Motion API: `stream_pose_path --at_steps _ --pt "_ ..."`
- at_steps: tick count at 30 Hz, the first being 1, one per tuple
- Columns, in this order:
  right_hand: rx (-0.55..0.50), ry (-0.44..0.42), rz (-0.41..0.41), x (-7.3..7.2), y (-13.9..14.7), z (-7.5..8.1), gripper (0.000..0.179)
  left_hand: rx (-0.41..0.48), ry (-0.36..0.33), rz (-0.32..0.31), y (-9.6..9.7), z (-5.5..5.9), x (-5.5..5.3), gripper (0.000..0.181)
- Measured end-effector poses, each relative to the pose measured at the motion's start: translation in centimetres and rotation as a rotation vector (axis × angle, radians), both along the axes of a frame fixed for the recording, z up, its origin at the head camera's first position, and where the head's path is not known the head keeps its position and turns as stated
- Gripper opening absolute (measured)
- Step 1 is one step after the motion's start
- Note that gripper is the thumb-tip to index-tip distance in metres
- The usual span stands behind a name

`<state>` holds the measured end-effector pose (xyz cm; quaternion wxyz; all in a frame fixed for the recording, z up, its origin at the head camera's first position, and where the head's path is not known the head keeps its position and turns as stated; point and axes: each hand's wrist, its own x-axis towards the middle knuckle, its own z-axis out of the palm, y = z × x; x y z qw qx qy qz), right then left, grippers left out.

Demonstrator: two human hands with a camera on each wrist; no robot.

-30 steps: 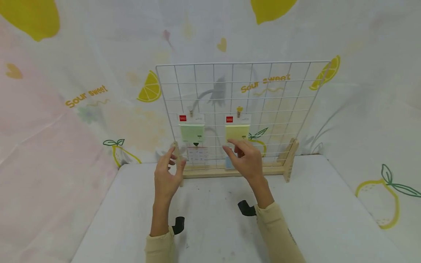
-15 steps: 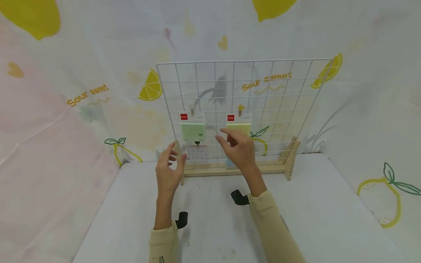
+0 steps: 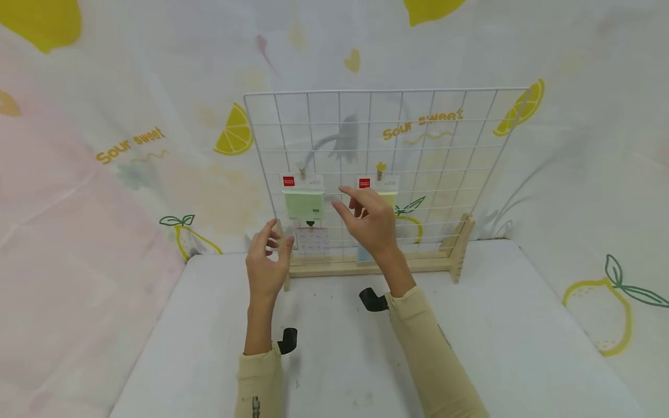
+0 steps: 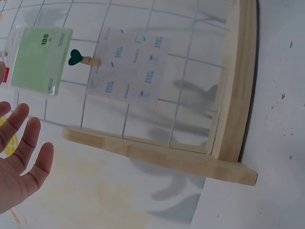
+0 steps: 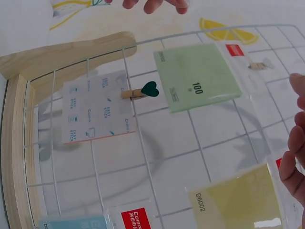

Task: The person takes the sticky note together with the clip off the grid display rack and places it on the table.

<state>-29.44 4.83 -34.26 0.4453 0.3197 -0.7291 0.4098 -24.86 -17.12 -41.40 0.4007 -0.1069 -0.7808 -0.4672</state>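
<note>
A green sticky-note pack (image 3: 304, 205) hangs by a small wooden clip (image 3: 302, 172) on the white wire grid. Below it, a green heart clip (image 5: 150, 89) holds a pale printed packet (image 5: 97, 107). My right hand (image 3: 372, 223) is raised before the grid with thumb and fingers spread apart, nothing visible between them. It covers much of the yellow sticky-note pack (image 5: 238, 202), which hangs from a yellow-topped clip (image 3: 381, 169). My left hand (image 3: 266, 264) stays near the grid's left wooden foot, its fingers loosely bent and holding nothing. A blue pack (image 5: 74, 223) hangs low, partly hidden.
The wire grid (image 3: 355, 123) stands in a wooden base (image 3: 334, 268) at the back of the white table (image 3: 329, 360). A lemon-printed cloth (image 3: 183, 69) hangs behind it. Black curved pieces (image 3: 373, 300) stick out at both sleeve cuffs.
My right hand has moved up and left, from the yellow pack's lower part to its left side, towards the green pack. The left hand has barely moved. The packs hang as before.
</note>
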Motion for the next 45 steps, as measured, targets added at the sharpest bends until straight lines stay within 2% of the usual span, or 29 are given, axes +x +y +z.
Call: stream_pose_path --at_steps 7,16,24,33,40,45 --pt "0.025 0.013 -0.020 -0.3 -0.4 0.8 0.028 -0.015 -0.016 0.012 0.0 0.7 -0.5 0.048" --pt "0.035 0.040 -0.023 -0.6 -0.8 2.3 0.030 -0.013 -0.009 -0.007 0.2 1.6 -1.0 0.049" --pt "0.036 0.054 0.029 -1.2 -1.8 2.8 0.030 -0.012 -0.023 0.008 0.2 1.9 -1.0 0.052" --pt "0.048 0.004 0.038 -1.6 -2.7 2.9 0.028 -0.023 -0.039 0.019 0.0 1.6 -1.0 0.052" --pt "0.103 -0.056 -0.053 -1.6 -3.2 3.4 0.033 -0.028 -0.075 0.001 0.1 2.1 -1.3 0.055" --pt "0.118 -0.105 -0.066 -1.4 -3.3 3.9 0.035 -0.032 -0.097 -0.012 0.0 2.4 -1.8 0.055"
